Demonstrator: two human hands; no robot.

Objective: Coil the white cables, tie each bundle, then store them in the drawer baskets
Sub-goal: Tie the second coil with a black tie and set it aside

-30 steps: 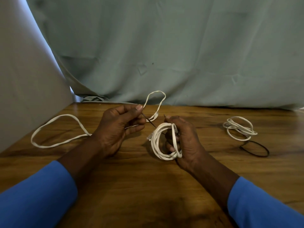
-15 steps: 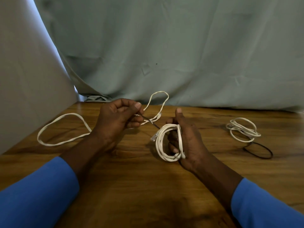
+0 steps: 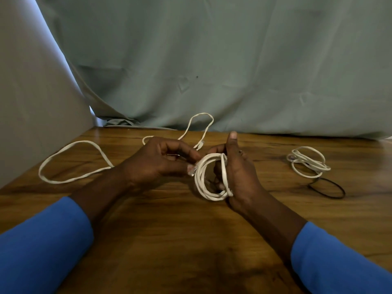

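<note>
Setting: a draped-off tabletop, a staged work spot rather than a recognisable room. Home or studio cannot be told.

- Under both hands: a wooden table [image 3: 169, 240], dark with strong grain.
- Beyond the left hand [image 3: 157, 164] and right hand [image 3: 239, 172]: a creased grey-green cloth [image 3: 233, 60] hangs to the table's far edge and hides what lies behind.
- Left of the left hand: a pale sheet [image 3: 31, 92] slants down to the wood.
- Between the drapes: a thin strip of daylight [image 3: 91, 112].

Cabling on the wood:
- a loose white cable [image 3: 83, 141], left of the left hand
- a white coil [image 3: 199, 181], gripped between the hands
- a white bundle [image 3: 307, 161] and a black band [image 3: 327, 197], right of the right hand
</note>
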